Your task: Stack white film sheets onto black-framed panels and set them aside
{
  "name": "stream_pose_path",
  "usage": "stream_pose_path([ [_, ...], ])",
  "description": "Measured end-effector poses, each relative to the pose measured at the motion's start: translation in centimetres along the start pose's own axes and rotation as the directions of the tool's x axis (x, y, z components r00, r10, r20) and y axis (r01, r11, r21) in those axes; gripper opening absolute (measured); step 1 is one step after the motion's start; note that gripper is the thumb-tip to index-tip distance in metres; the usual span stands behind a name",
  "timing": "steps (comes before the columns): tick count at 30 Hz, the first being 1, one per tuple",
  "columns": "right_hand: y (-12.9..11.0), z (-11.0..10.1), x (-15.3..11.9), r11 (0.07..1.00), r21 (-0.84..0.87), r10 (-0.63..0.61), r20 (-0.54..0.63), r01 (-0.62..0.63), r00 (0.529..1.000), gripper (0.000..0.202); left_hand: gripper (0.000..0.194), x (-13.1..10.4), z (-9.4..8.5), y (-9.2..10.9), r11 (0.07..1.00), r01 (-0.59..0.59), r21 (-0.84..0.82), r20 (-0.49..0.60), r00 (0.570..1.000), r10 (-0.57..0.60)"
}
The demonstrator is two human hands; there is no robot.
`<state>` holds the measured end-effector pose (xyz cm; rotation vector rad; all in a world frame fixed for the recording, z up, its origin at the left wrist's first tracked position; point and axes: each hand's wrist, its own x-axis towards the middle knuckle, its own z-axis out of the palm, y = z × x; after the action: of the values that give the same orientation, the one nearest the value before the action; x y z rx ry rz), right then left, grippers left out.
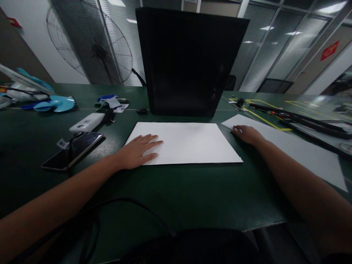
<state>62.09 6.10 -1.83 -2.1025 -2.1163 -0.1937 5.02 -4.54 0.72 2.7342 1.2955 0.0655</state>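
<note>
A white sheet [189,143] with thin dark edges lies flat on the green table [198,198]. My left hand [140,150] rests on its left part, palm down with the fingers spread. To the right lies a second white sheet [291,146], set at an angle. My right hand [246,135] is at that sheet's near left corner, its fingers curled together and touching the edge. Whether the fingertips pinch the sheet is hard to make out. Behind the first sheet a large black panel [192,62] stands upright.
On the left are a phone-like device [82,146], a white power bank [88,123] and light-blue fan blades [60,103]. Long black strips [299,117] lie at the right. A black cable [129,200] crosses the near side. A large fan [100,53] stands behind the table.
</note>
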Motion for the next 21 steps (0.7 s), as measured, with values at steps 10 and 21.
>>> stream_pose_path([
  [10, -2.2, -2.5, -0.9, 0.989, -0.081, 0.116, -0.108, -0.125, 0.987, 0.044, 0.071, -0.1, 0.0, -0.1, 1.000, -0.004, -0.012, 0.002, 1.000, 0.004],
  [21, -13.3, -5.4, -5.2, 0.947, 0.039, -0.316, -0.078, 0.320, 0.946, 0.040, 0.072, -0.1, -0.4, 0.2, 1.000, 0.018, -0.025, 0.027, 0.999, -0.017],
])
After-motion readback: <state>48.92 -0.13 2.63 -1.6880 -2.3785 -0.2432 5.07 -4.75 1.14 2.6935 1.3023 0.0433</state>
